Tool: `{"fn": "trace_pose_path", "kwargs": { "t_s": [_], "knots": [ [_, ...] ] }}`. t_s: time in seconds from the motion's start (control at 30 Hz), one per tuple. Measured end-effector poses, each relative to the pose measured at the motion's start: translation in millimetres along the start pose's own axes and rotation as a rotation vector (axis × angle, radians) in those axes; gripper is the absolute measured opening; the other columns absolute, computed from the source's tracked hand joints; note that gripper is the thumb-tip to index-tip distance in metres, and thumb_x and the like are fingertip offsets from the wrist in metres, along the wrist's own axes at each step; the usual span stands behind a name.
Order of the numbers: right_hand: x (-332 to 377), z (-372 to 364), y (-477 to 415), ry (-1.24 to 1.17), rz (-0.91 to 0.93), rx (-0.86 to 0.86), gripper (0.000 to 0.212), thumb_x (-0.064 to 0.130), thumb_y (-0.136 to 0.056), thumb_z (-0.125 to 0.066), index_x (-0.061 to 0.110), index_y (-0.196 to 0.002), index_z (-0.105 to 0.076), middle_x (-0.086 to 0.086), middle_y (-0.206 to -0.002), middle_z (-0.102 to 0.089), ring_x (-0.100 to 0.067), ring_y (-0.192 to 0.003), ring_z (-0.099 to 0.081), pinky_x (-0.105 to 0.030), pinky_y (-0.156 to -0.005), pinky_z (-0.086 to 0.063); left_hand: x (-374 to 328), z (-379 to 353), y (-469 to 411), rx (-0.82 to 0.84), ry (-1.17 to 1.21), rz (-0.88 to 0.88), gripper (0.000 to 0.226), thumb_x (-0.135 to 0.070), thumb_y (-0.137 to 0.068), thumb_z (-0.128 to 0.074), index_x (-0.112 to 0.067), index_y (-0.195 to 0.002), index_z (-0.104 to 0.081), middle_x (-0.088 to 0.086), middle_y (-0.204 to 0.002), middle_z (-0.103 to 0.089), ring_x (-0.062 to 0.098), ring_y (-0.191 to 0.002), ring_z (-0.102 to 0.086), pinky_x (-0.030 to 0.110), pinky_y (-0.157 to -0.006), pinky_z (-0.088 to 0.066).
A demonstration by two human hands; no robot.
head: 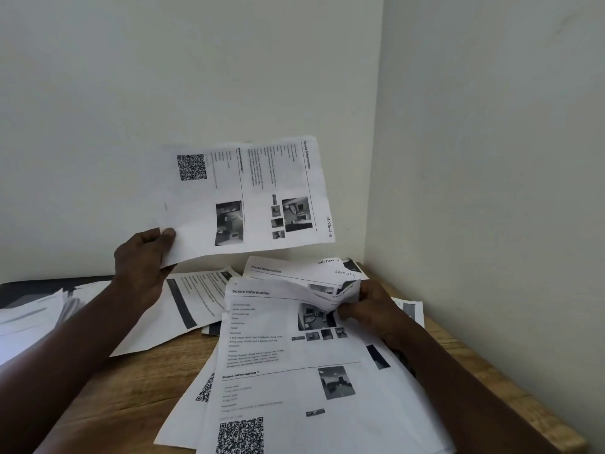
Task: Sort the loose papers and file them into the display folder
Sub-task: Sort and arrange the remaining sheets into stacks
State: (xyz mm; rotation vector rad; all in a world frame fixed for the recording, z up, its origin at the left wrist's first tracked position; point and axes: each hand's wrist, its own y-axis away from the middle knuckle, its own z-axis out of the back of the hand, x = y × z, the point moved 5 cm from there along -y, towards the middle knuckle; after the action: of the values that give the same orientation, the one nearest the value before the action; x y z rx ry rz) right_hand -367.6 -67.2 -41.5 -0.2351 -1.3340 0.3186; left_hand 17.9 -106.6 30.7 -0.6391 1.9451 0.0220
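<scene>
My left hand (144,263) pinches the lower left corner of a printed sheet (248,194), held up sideways in front of the wall; it shows a QR code, photos and a handwritten section label. My right hand (370,309) grips the curled top right corner of the top sheet (278,348) in a loose pile of printed papers (327,404) on the wooden table (157,371). More loose sheets (196,303) lie fanned behind and to the left. The display folder (36,309), dark with clear sleeves, lies at the far left.
The table sits in a room corner, with a white wall behind and another wall (491,191) close on the right. The table's right edge (510,388) runs along that wall. Bare wood shows at the lower left of the pile.
</scene>
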Motion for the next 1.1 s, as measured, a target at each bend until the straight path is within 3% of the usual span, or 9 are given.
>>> {"fn": "trace_pose_path", "kwargs": {
  "t_s": [0.2,0.43,0.53,0.63,0.7,0.87,0.97,1.03,1.1],
  "knots": [
    [-1,3,2,-0.111,-0.005,-0.009,0.037,0.005,-0.063,-0.073,0.002,-0.099,-0.079,-0.021,-0.108,-0.076,-0.025,-0.095,-0.070,-0.041,-0.084,-0.053,13,2,11,-0.096,-0.160,-0.082,0.022,-0.019,-0.093,-0.077,-0.012,-0.113,-0.068,0.008,-0.113,-0.068,0.025,-0.101,-0.067,0.048,-0.094,-0.058],
    [6,11,3,-0.228,0.026,-0.102,0.040,-0.018,-0.082,-0.066,0.015,-0.099,-0.081,-0.011,-0.107,-0.078,-0.023,-0.098,-0.073,-0.034,-0.088,-0.057,36,-13,26,0.084,-0.163,0.067,0.011,-0.014,-0.095,-0.074,-0.011,-0.104,-0.068,0.004,-0.097,-0.071,0.015,-0.077,-0.067,0.030,-0.060,-0.057],
    [7,16,1,-0.296,0.061,-0.157,0.036,-0.018,-0.084,-0.066,0.003,-0.111,-0.075,-0.010,-0.108,-0.078,-0.022,-0.100,-0.074,-0.024,-0.079,-0.057,41,-23,35,0.252,-0.196,0.133,0.011,-0.010,-0.092,-0.074,-0.014,-0.088,-0.065,0.000,-0.082,-0.071,0.014,-0.073,-0.067,0.024,-0.054,-0.055],
    [7,22,1,-0.402,0.048,-0.249,0.027,-0.019,-0.084,-0.066,0.000,-0.102,-0.075,-0.009,-0.093,-0.079,-0.021,-0.085,-0.075,-0.023,-0.072,-0.058,44,-29,40,0.416,-0.346,0.150,0.018,-0.007,-0.088,-0.077,-0.013,-0.079,-0.062,-0.001,-0.078,-0.071,0.018,-0.080,-0.062,0.031,-0.065,-0.047],
    [7,24,1,-0.441,0.051,-0.288,0.023,-0.020,-0.084,-0.067,0.000,-0.092,-0.076,-0.010,-0.086,-0.077,-0.021,-0.079,-0.074,-0.026,-0.071,-0.058,41,-33,45,0.551,-0.502,0.137,0.013,-0.006,-0.085,-0.080,-0.007,-0.093,-0.070,0.005,-0.088,-0.076,0.019,-0.083,-0.062,0.033,-0.068,-0.045],
    [2,30,0,-0.433,0.075,-0.354,0.013,-0.015,-0.079,-0.074,-0.005,-0.086,-0.072,-0.019,-0.087,-0.072,-0.026,-0.082,-0.069,-0.033,-0.075,-0.056,37,-25,61,1.109,-0.924,0.368,0.053,-0.020,-0.077,-0.091,-0.006,-0.124,-0.070,0.015,-0.095,-0.074,0.019,-0.074,-0.065,0.029,-0.060,-0.048],
    [11,29,2,-0.378,0.108,-0.336,0.011,-0.016,-0.079,-0.073,-0.008,-0.085,-0.071,-0.016,-0.079,-0.072,-0.020,-0.072,-0.070,-0.026,-0.067,-0.055,28,-19,47,0.919,-0.591,0.492,0.069,-0.047,-0.055,-0.098,-0.010,-0.110,-0.079,0.021,-0.105,-0.074,0.031,-0.083,-0.070,0.039,-0.070,-0.056],
    [15,25,3,-0.360,0.107,-0.309,0.013,-0.017,-0.078,-0.072,-0.004,-0.079,-0.070,-0.012,-0.074,-0.072,-0.017,-0.069,-0.069,-0.023,-0.064,-0.054,16,-20,32,0.709,-0.381,0.345,0.081,-0.053,-0.046,-0.099,-0.017,-0.115,-0.078,0.016,-0.118,-0.075,0.029,-0.096,-0.071,0.044,-0.086,-0.054],
    [16,21,2,-0.345,0.109,-0.286,0.017,-0.017,-0.076,-0.074,0.000,-0.075,-0.072,-0.012,-0.076,-0.073,-0.019,-0.072,-0.069,-0.023,-0.067,-0.055,0,-25,25,0.581,-0.346,0.119,0.068,-0.043,-0.065,-0.093,-0.019,-0.125,-0.072,0.013,-0.126,-0.072,0.024,-0.099,-0.071,0.038,-0.082,-0.056]
  ]
}}
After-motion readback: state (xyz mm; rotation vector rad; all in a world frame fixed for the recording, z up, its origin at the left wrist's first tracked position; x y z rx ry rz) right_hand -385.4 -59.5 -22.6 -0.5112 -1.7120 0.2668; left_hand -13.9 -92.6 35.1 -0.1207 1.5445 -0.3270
